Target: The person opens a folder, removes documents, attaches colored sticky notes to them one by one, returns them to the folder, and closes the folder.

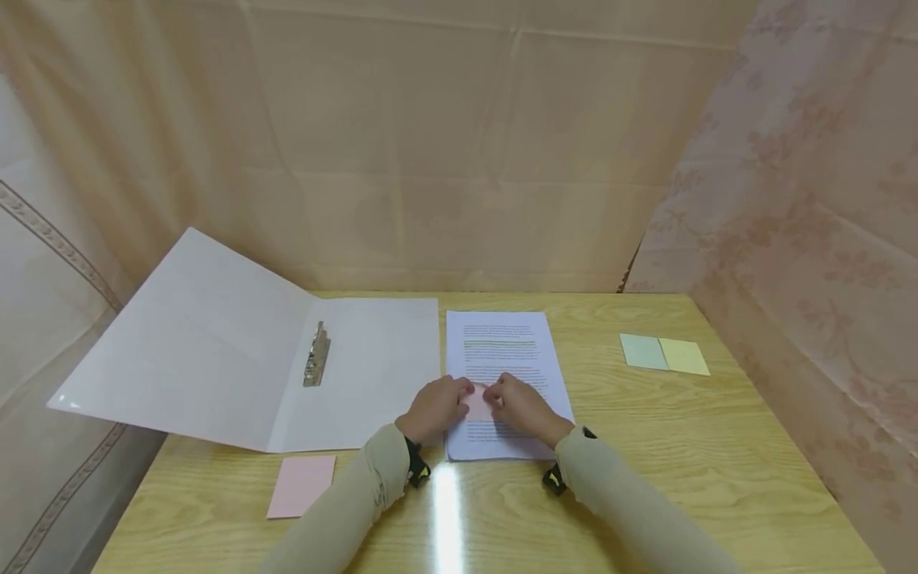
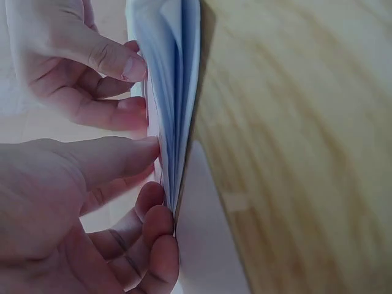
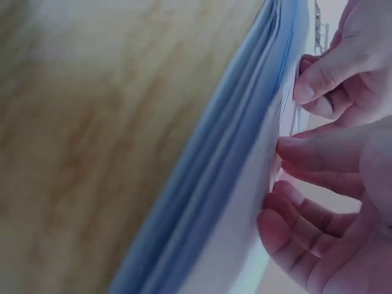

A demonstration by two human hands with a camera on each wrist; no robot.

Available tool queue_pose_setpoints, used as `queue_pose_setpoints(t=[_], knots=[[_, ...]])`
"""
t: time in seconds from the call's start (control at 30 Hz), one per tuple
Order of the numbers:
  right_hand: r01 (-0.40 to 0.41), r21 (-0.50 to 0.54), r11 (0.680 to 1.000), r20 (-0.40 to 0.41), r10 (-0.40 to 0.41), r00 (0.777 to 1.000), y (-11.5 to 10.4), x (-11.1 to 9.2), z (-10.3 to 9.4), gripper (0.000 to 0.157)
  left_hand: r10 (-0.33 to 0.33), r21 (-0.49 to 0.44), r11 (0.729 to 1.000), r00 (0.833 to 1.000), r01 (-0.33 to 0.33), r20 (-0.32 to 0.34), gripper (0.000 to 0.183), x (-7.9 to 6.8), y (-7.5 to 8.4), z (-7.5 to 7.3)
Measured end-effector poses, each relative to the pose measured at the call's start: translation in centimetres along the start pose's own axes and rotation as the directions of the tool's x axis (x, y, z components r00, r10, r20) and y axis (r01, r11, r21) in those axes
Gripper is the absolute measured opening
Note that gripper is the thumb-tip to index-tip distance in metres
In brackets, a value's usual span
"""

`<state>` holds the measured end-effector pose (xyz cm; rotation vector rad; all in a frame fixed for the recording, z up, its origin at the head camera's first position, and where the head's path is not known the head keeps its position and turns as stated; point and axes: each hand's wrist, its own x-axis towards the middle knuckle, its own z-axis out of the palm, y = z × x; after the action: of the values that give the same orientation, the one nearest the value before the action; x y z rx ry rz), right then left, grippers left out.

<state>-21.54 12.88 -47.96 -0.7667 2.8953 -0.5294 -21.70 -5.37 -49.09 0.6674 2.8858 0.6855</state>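
A stack of printed paper point(image 1: 505, 331) lies at the middle of the table, with one text line on the top sheet highlighted green. On its lower half is a small pink sticky note point(image 1: 478, 405). The left hand point(image 1: 439, 406) pinches the note's left side, and the right hand point(image 1: 527, 408) pinches its right side, fingers curled. In the left wrist view the thumbs and fingertips meet the top of the stack point(image 2: 174, 79), whose sheet edges fan slightly apart. The right wrist view shows both hands close together; the note is mostly hidden there.
An open white folder point(image 1: 373, 359) with a metal clip point(image 1: 316, 355) lies left of the stack, its cover raised. A pink sticky pad point(image 1: 301, 486) sits at the front left. Green point(image 1: 643, 351) and yellow point(image 1: 684, 356) pads lie side by side at right. Curtains surround the wooden table point(image 1: 645, 446).
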Motion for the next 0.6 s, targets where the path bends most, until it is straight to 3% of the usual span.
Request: queue_pose_setpoints(t=[0.17, 0.3, 0.4, 0.6], knots=[[0.165, -0.157, 0.974, -0.013, -0.169, 0.986, -0.32, -0.39, 0.18, 0.024, 0.016, 0.05, 0.999, 1.0, -0.017, 0.015, 0.037, -0.13, -0.01, -0.13], [0.232, -0.23, 0.945, -0.028, -0.245, 0.969, -0.28, -0.37, 0.43, 0.028, 0.031, 0.1, 0.994, 0.999, -0.034, 0.038, 0.046, -0.2, 0.0, -0.25], [0.231, -0.245, 0.942, -0.023, -0.244, 0.97, -0.23, -0.26, 0.64, 0.034, 0.039, 0.122, 0.992, 0.998, -0.045, 0.047, 0.051, -0.2, 0.06, -0.3], [0.152, -0.207, 0.966, -0.018, -0.159, 0.987, -0.32, -0.26, 0.77, 0.044, 0.045, 0.157, 0.986, 0.997, -0.054, 0.061, 0.054, -0.07, 0.35, -0.32]])
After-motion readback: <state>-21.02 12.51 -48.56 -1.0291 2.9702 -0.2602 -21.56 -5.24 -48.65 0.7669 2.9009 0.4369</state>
